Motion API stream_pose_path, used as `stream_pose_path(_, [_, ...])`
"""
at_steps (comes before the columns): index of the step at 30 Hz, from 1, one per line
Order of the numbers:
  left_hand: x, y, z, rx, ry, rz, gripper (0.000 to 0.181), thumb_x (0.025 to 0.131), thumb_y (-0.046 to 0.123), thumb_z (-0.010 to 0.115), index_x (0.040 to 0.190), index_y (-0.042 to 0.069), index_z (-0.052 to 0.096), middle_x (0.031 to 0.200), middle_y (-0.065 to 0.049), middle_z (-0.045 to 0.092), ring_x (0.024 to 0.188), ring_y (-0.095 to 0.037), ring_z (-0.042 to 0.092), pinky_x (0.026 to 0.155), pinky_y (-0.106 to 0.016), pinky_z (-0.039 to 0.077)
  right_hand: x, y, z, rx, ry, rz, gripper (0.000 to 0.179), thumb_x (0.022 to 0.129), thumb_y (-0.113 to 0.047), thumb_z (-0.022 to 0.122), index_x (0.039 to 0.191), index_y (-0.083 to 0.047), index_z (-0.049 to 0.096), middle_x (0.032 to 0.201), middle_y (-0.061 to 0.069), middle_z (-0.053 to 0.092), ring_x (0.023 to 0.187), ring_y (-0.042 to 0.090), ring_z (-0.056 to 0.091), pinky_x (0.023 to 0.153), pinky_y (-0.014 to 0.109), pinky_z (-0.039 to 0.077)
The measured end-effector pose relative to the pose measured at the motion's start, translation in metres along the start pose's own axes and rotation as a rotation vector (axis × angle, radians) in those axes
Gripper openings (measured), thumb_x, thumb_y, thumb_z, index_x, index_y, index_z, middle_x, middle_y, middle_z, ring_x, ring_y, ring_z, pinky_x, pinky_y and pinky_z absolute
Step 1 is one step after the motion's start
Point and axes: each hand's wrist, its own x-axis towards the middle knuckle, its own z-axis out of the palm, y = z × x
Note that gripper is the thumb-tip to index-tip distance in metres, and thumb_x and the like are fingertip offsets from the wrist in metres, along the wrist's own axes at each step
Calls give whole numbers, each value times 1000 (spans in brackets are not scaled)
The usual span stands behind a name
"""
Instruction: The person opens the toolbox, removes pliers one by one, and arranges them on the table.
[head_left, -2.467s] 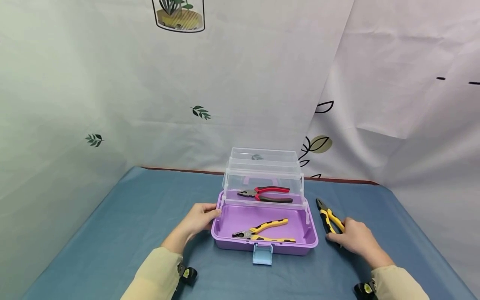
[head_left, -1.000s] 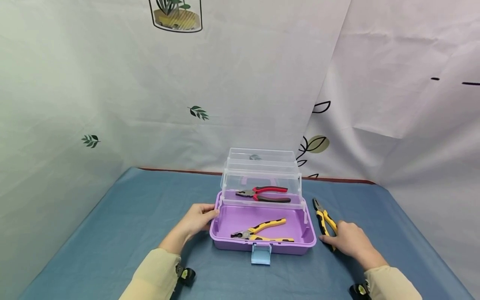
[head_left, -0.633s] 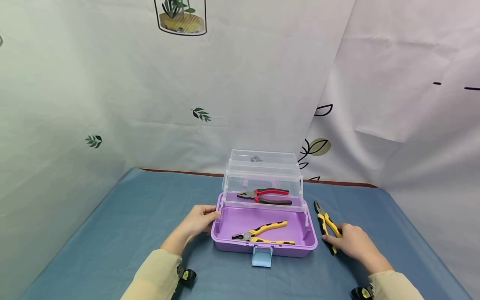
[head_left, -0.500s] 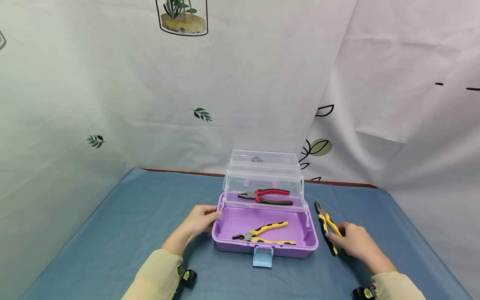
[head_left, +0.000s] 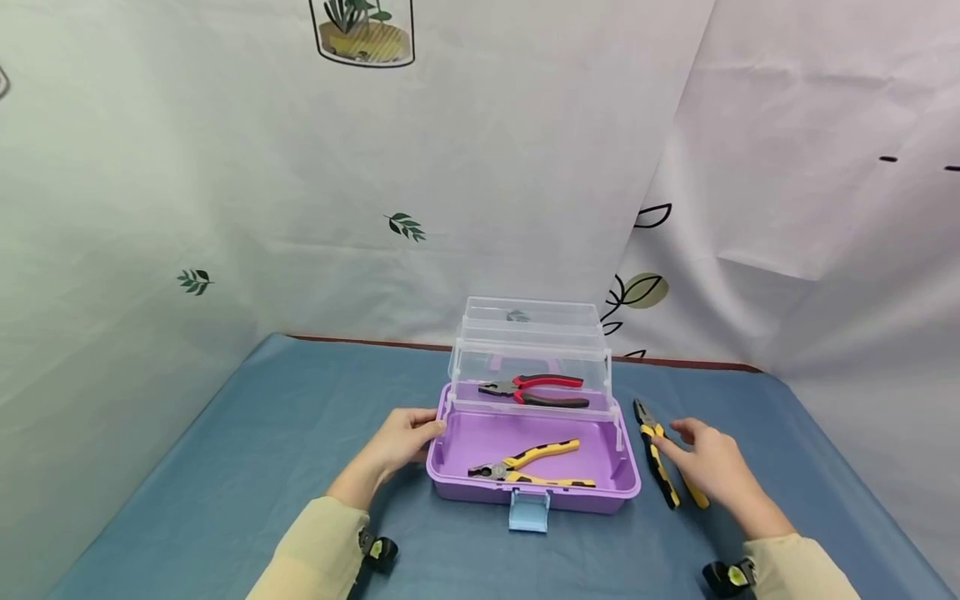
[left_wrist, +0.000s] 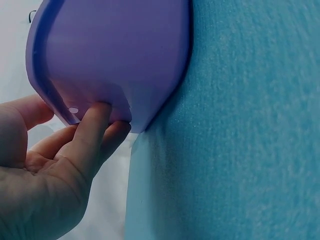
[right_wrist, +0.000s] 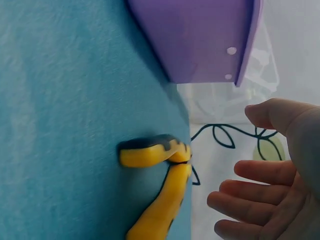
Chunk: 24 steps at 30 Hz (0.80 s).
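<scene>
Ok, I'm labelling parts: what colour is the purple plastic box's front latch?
Light blue; the flat plastic latch shows best in the head view.

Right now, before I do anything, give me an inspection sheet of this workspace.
Surface: blue cloth, lying flat.
Job's things: purple box, clear lid raised, light-blue latch hanging at the front; red-and-black pliers in the clear tray; yellow-and-black pliers inside the box; loose pliers, also yellow-and-black, on the cloth to the right.
Clutter: nothing seen.
Left grip: pinching the box's left wall.
Right grip: fingers apart over the loose pliers, holding nothing.
Cables: nothing seen.
Surroundings: pale backdrop with printed plants.
</scene>
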Motion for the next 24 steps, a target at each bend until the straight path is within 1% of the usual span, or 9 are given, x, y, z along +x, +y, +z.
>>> stream_pose_path(5, [0, 1, 0, 2, -1, -2, 42, 96, 12, 52, 131, -12, 48, 124, -31, 56, 103, -35, 64, 77, -41, 59, 1, -7, -4, 23, -1, -13, 67, 90, -48, 57, 125, 9, 52, 123, 31, 56, 111, 45, 55, 84, 55, 52])
stream_pose_path(10, [0, 0, 0, -2, -5, 1, 42, 96, 11, 51, 130, -12, 48, 123, -31, 57, 102, -35, 64, 77, -41, 59, 2, -11, -5, 45, -10, -23, 74, 89, -56, 54, 128, 7, 51, 126, 30, 56, 113, 44, 55, 86, 55, 52])
stream_pose_path(14, [1, 0, -1, -4, -5, 2, 42, 96, 11, 51, 130, -13, 48, 123, -31, 56, 102, -34, 64, 77, -41, 59, 2, -16, -7, 56, -4, -42, 79, 88, -61, 52, 129, 6, 51, 126, 29, 56, 113, 43, 55, 87, 55, 51])
stream_pose_path(18, [1, -1, -1, -4, -8, 4, 42, 95, 11, 52, 130, -13, 48, 123, -32, 57, 101, -33, 65, 77, -41, 59, 3, -22, -10, 51, 11, -68, 76, 88, -59, 52, 128, 6, 52, 123, 28, 58, 112, 44, 56, 85, 55, 51])
stream_pose_path(24, [1, 0, -1, -4, -16, 5, 42, 96, 11, 52, 130, -13, 48, 123, -32, 57, 101, -32, 65, 77, -41, 59, 6, -32, -14, 43, 39, -147, 67, 89, -53, 55, 128, 2, 54, 121, 25, 61, 110, 42, 57, 86, 55, 52])
